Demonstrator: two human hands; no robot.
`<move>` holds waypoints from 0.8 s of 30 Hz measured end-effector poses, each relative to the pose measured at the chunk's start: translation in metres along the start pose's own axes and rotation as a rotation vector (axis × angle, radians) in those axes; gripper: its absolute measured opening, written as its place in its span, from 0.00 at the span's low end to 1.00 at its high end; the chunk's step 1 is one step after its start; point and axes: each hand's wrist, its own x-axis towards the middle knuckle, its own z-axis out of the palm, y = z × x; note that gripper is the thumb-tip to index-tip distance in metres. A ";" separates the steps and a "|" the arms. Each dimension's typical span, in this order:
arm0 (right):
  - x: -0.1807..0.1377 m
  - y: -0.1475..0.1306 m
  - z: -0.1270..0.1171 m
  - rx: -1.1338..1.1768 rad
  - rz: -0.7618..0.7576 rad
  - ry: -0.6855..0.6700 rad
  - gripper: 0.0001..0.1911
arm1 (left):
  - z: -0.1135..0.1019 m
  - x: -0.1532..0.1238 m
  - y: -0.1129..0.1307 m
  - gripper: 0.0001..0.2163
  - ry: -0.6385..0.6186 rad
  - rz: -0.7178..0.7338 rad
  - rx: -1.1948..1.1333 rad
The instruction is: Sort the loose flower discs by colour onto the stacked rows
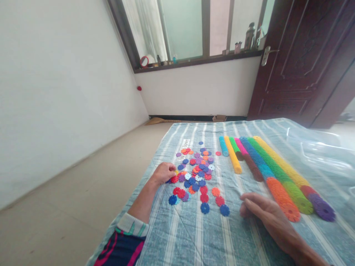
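On the left side of the cloth, my left hand (pixel 163 173) pinches a small yellow notched plastic disc (pixel 176 172) at the edge of a loose scatter. Red, blue, purple, orange and pale discs (pixel 203 168) lie there flat, some overlapping. My right hand (pixel 259 207) is over the cloth at the right, its fingers curled in; whatever they may hold is hidden. Just beyond it, long overlapping rows of discs sorted by colour stretch away: an orange run (pixel 281 197), a green row (pixel 273 166) and a yellow row (pixel 280 157). A shorter yellow row (pixel 233 155) lies nearer the scatter.
A striped blue-green cloth (pixel 216 240) covers the surface. Clear plastic containers (pixel 324 155) stand at its right edge. Tiled floor (pixel 69 207) and a white wall are to the left. Behind are a window sill with bottles and a dark red door (pixel 302 55).
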 end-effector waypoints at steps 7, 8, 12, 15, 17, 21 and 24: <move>0.002 -0.001 0.000 0.035 -0.027 -0.035 0.24 | -0.003 -0.001 0.008 0.03 0.056 -0.037 -0.031; 0.002 -0.001 0.001 0.050 -0.033 -0.039 0.24 | -0.005 -0.001 0.011 0.03 0.086 -0.022 -0.035; 0.005 -0.002 0.003 0.103 -0.068 -0.046 0.22 | -0.003 -0.004 0.034 0.07 0.150 0.072 -0.067; 0.008 -0.001 0.003 0.136 -0.104 -0.062 0.20 | 0.017 -0.007 0.063 0.08 0.090 0.160 -0.131; 0.010 -0.001 0.003 0.169 -0.116 -0.071 0.18 | 0.040 -0.007 0.085 0.07 0.025 0.232 -0.163; 0.012 0.000 0.004 0.211 -0.148 -0.078 0.13 | 0.092 -0.001 0.125 0.06 -0.090 0.383 -0.171; 0.015 0.002 0.004 0.237 -0.172 -0.087 0.10 | 0.125 0.008 0.144 0.04 -0.070 0.452 -0.173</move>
